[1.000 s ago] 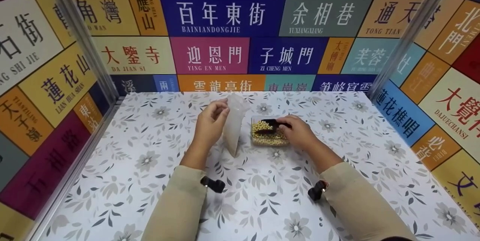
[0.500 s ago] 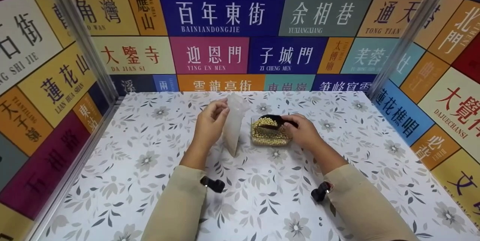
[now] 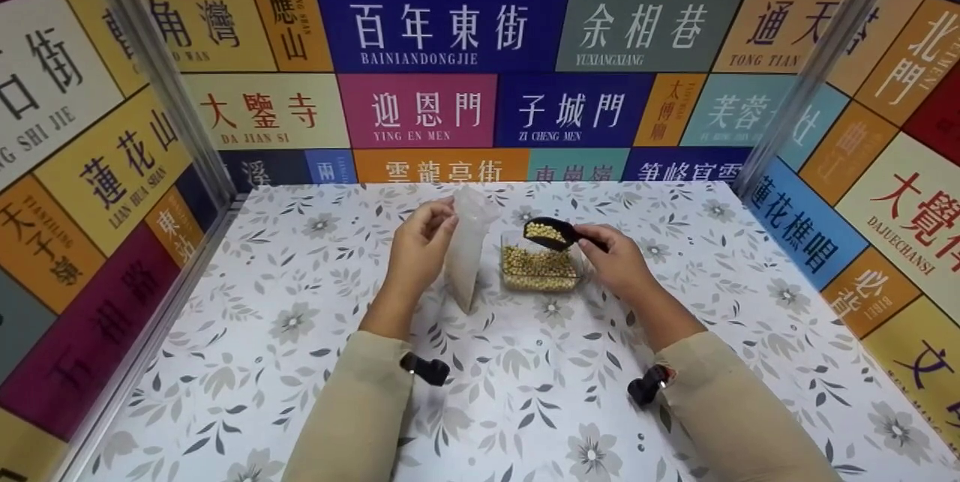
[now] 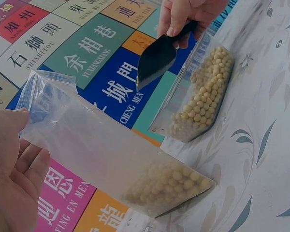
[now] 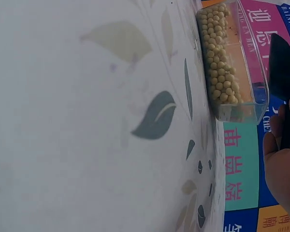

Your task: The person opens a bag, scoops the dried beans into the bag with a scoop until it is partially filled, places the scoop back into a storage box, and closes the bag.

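A clear plastic zip bag [image 4: 111, 140] stands upright on the table with yellow soybeans [image 4: 169, 182] in its bottom. My left hand [image 3: 420, 242] pinches the bag by its upper edge. To the right of the bag sits a clear rectangular box [image 3: 541, 283], partly filled with soybeans [image 5: 220, 58]. Above that box, my right hand [image 3: 613, 261] grips a black scoop [image 3: 550, 235] by its handle. Heaped soybeans lie in the bowl of the scoop, which is clear of the beans below. In the right wrist view only the dark underside of the scoop [image 5: 282, 67] shows.
The table [image 3: 517, 407] has a white cloth with grey flowers and leaves. Panels [image 3: 450, 25] with colourful street-name signs stand behind and at both sides, joined by metal posts [image 3: 161, 77].
My right hand has lifted the scoop, filled with soybeans, up out of the box and slightly to the right. The left hand and the bag stay in place.
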The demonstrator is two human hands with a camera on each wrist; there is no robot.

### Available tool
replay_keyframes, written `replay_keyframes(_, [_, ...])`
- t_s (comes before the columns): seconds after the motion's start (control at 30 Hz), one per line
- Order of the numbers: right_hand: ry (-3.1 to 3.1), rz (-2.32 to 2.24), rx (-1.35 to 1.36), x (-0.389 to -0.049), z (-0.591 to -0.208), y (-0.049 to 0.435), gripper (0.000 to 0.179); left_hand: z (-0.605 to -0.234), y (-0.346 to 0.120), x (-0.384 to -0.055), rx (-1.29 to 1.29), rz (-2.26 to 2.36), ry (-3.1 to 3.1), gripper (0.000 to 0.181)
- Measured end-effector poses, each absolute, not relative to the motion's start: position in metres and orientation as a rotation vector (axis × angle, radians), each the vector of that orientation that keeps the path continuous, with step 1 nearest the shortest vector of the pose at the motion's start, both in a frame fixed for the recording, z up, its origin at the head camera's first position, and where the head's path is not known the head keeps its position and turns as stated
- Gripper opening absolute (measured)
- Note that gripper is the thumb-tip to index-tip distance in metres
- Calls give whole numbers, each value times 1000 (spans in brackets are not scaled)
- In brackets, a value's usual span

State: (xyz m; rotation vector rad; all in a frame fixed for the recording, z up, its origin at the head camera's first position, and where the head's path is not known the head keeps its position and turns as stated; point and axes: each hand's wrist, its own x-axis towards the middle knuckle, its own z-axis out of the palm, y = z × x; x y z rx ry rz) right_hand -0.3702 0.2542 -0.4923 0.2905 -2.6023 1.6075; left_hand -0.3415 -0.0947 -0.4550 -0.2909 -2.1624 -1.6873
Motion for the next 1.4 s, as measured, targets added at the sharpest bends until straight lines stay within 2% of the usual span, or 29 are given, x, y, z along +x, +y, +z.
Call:
replay_keyframes(0.2, [-2610,1605,320,-366,-475,250,42,-455,-94,-341,-284,-1677,-2184,8])
replay_keyframes(0.5, [-2580,1539,412,-361,-423,233,42,-456,-94,-341,-276,-1681,-2178,8])
replay_keyframes(0.87, [-2683,1242,564,-359,-376,195,37,-455,-92,-341,-314,-1709,-2136,7])
replay_keyframes(1.23, [-2628,639,830,-361,-356,176,32,-457,-90,-341,-326,-1676,-2135,8])
replay_keyframes(1.4, [-2523,537,889,-357,-355,176,30,-457,-89,-342,-326,-1659,-2149,7])
